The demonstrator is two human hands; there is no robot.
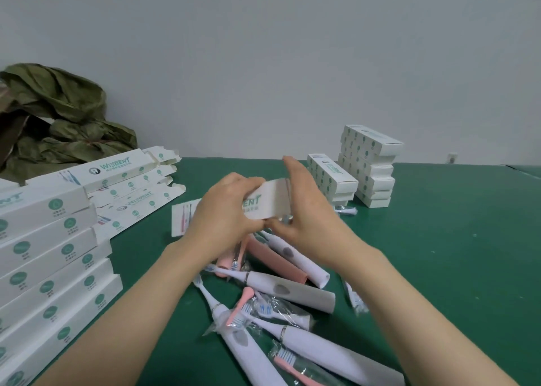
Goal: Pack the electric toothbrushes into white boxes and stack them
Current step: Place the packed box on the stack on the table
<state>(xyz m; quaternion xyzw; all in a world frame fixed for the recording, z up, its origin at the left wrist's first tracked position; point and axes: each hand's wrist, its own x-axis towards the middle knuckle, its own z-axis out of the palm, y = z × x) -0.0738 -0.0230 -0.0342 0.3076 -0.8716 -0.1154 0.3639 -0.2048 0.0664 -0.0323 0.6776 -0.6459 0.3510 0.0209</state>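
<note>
I hold a white toothbrush box (268,200) with green lettering above the green table. My left hand (225,213) grips its left part, fingers curled over the top. My right hand (304,207) holds its right end, fingers along the far side and thumb underneath. Below my hands lies a loose pile of white and pink electric toothbrushes (281,292) with wrapped brush heads. Closed white boxes are stacked at the back right (367,169). Flat unfolded boxes lie piled at the left (52,254).
A crumpled olive-green bag (58,116) sits at the back left against the wall. A paper leaflet (183,219) lies on the green table (453,254) behind my left hand. One wrapped brush head (347,210) lies in front of the packed stack.
</note>
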